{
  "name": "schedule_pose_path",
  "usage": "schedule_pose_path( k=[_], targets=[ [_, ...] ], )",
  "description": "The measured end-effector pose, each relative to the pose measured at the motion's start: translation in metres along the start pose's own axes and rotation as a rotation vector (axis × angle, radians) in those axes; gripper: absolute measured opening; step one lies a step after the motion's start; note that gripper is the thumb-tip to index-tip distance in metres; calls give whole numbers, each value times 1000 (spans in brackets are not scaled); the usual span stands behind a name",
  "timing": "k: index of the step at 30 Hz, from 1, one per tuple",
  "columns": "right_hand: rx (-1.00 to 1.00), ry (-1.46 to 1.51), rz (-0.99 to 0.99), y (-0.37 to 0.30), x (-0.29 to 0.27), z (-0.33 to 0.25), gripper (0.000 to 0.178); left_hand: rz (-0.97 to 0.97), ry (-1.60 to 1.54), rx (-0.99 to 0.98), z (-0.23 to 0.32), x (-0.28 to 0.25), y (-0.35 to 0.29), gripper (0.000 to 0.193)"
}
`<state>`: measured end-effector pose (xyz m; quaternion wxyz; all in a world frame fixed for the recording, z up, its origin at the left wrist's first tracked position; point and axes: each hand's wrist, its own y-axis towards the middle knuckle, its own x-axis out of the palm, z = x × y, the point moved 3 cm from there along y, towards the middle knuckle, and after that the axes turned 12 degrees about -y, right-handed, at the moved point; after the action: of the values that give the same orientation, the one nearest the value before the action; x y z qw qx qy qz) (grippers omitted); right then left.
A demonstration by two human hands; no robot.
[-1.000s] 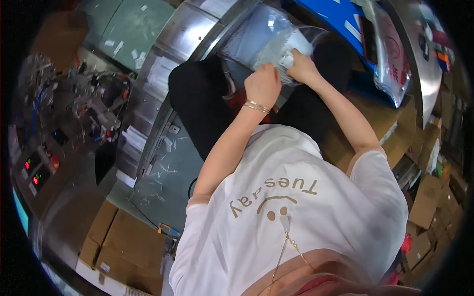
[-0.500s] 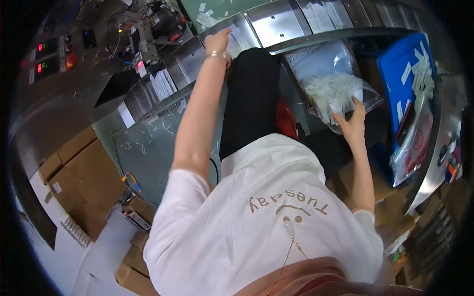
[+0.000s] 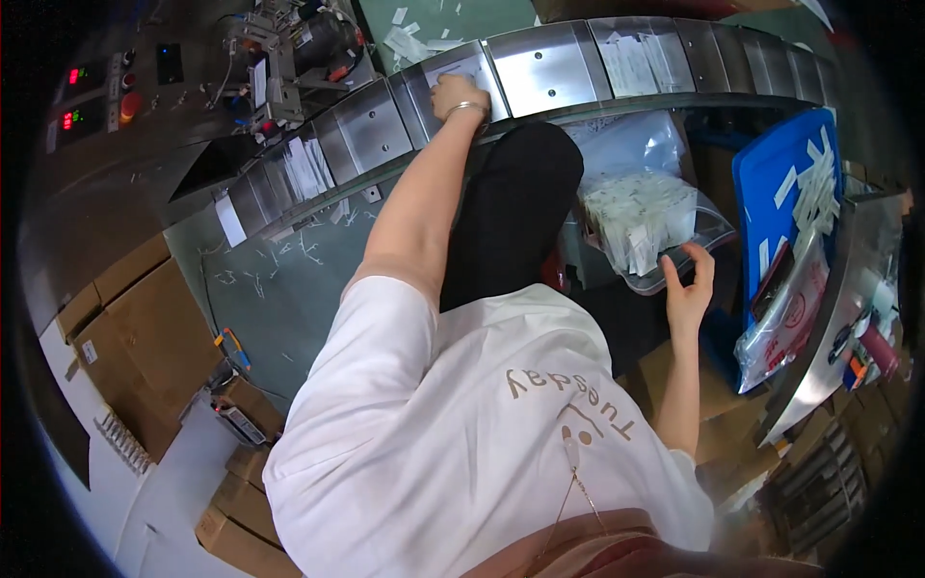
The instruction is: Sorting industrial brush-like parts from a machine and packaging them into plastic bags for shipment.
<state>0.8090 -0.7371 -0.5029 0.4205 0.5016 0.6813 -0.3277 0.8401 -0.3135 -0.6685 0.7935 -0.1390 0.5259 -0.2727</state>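
Note:
My left hand (image 3: 459, 96) reaches into a metal compartment (image 3: 417, 101) of the curved conveyor, its fingers curled down. What they hold is hidden beneath the hand. To the right, a clear plastic bag (image 3: 713, 231) stands open in a box beside my knee, filled with many small white packets (image 3: 641, 217). My right hand (image 3: 688, 289) is at the bag's near right edge, thumb and fingers apart, with nothing visible between them. Whether a fingertip touches the bag, I cannot tell.
Other compartments hold white packets (image 3: 631, 65). A blue tray (image 3: 761, 183) with scattered packets stands tilted at the right, a clear bag (image 3: 785, 323) with red print against it. Machinery (image 3: 289, 72) and a control panel (image 3: 96, 96) are far left; cardboard boxes (image 3: 145, 347) stand left.
My left hand has moved right and down into the compartment, fingers now curled. My right hand has drawn back from the packets toward the bag's near edge. The view has shifted slightly.

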Motion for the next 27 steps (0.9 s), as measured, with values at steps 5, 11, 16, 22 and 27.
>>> schedule_pose_path(
  k=[5,11,16,22,27],
  targets=[
    [13,12,19,6,-11,4,25,-218,86,421,-7,-11,6,32],
    [31,19,10,3,-13,8,24,35,245,1079,-9,-23,4,28],
    [24,15,15,0,-12,7,24,-28,306,1000,-6,-13,5,51],
    [-1,3,7,-1,-14,2,24,-216,359,723,3,-20,-7,70],
    [-21,5,3,-1,-13,7,24,-339,433,591,2,-7,1,71]
  ],
)
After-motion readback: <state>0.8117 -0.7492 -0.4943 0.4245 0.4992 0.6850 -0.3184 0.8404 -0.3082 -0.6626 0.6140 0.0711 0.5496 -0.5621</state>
